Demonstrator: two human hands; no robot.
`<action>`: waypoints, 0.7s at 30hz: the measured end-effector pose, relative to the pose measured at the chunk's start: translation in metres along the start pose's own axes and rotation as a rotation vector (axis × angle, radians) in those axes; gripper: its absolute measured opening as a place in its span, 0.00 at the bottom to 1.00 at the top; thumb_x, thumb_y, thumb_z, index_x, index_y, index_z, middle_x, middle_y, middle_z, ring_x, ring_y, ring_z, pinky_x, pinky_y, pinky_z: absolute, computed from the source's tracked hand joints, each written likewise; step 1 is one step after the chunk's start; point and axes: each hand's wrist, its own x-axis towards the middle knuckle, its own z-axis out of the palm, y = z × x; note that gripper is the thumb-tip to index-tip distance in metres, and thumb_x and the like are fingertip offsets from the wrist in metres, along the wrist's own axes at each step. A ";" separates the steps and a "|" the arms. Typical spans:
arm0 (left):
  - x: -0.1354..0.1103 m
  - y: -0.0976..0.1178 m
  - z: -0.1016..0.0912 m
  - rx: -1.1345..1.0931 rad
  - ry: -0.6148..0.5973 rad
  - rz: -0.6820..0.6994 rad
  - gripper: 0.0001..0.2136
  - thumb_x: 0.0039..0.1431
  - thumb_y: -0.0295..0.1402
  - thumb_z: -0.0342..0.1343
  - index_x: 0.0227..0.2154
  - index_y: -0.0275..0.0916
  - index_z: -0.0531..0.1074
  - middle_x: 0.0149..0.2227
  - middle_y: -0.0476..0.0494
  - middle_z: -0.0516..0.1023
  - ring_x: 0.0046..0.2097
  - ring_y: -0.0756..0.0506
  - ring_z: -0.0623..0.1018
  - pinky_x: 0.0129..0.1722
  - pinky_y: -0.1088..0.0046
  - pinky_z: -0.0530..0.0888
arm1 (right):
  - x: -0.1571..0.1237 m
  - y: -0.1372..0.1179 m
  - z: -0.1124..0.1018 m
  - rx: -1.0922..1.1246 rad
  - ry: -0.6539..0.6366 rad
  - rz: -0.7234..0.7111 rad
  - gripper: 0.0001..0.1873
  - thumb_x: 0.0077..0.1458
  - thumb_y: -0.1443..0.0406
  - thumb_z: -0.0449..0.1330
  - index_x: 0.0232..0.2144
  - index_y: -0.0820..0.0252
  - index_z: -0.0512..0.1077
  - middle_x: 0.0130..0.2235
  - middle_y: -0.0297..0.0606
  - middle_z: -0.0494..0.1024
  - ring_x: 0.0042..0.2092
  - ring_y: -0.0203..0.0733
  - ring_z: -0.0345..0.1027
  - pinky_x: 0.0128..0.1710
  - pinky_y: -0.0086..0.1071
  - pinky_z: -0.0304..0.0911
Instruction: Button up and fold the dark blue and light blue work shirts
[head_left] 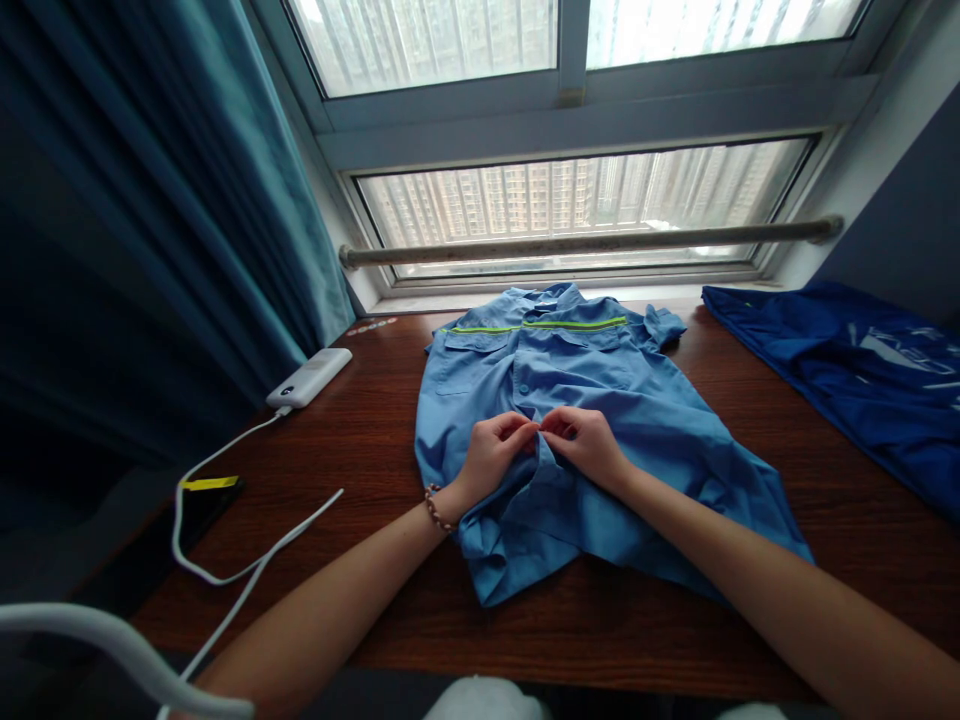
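Note:
A light blue work shirt [622,380] with a yellow-green stripe across the chest lies front up on the table, collar toward the window. My left hand [495,450] pinches the edge of its front opening, around the middle of the placket. Fingertip to fingertip with it, my right hand [589,440] pinches the other side of the opening. A button shows on the placket above my hands. What lies right between the fingertips is hidden. Below them the front edges fall apart and the lower hem is rumpled.
On the brown wooden table [360,430] a white power bank [310,378] lies at the left with a white cable [225,580]. A dark blue printed cloth [862,370] lies at the right. A curtain [187,200] hangs at the left; a rail [585,243] crosses the window.

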 end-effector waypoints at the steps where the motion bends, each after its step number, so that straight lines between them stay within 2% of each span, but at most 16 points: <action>1: 0.000 0.000 0.001 -0.012 0.005 -0.011 0.11 0.50 0.40 0.54 0.24 0.36 0.70 0.21 0.51 0.71 0.25 0.52 0.70 0.26 0.78 0.68 | 0.000 0.000 0.001 -0.041 0.001 -0.011 0.04 0.47 0.64 0.58 0.26 0.58 0.71 0.23 0.33 0.72 0.26 0.35 0.64 0.27 0.28 0.58; 5: 0.003 -0.003 0.003 -0.146 0.040 -0.125 0.12 0.47 0.41 0.56 0.23 0.35 0.67 0.21 0.52 0.69 0.24 0.53 0.69 0.25 0.78 0.68 | -0.002 0.000 0.004 -0.156 0.003 -0.056 0.03 0.48 0.65 0.57 0.26 0.58 0.70 0.24 0.33 0.71 0.26 0.35 0.63 0.27 0.28 0.56; 9: 0.007 -0.010 0.003 -0.328 0.001 -0.302 0.13 0.44 0.40 0.59 0.24 0.34 0.66 0.22 0.52 0.69 0.23 0.54 0.69 0.24 0.79 0.68 | -0.004 0.000 0.007 -0.267 -0.002 -0.104 0.03 0.49 0.65 0.56 0.27 0.58 0.68 0.25 0.33 0.70 0.27 0.35 0.62 0.28 0.27 0.55; 12: 0.008 -0.013 0.002 -0.364 -0.006 -0.316 0.13 0.41 0.38 0.61 0.24 0.34 0.67 0.21 0.52 0.69 0.23 0.55 0.69 0.23 0.81 0.66 | -0.005 0.000 0.008 -0.299 0.012 -0.110 0.02 0.49 0.66 0.56 0.27 0.59 0.67 0.25 0.32 0.69 0.27 0.34 0.61 0.28 0.27 0.55; 16: 0.007 -0.010 0.004 -0.471 0.045 -0.367 0.15 0.37 0.38 0.64 0.23 0.33 0.66 0.20 0.52 0.69 0.22 0.55 0.69 0.23 0.81 0.66 | -0.004 -0.003 0.008 -0.256 0.030 -0.113 0.02 0.49 0.66 0.56 0.29 0.59 0.68 0.24 0.32 0.67 0.27 0.34 0.60 0.28 0.26 0.56; 21: 0.005 -0.003 0.007 -0.627 0.120 -0.459 0.15 0.35 0.36 0.65 0.24 0.33 0.67 0.20 0.51 0.70 0.20 0.54 0.70 0.21 0.80 0.66 | -0.001 -0.005 0.007 -0.088 0.046 -0.079 0.05 0.48 0.67 0.56 0.32 0.59 0.68 0.24 0.31 0.66 0.26 0.32 0.59 0.28 0.25 0.58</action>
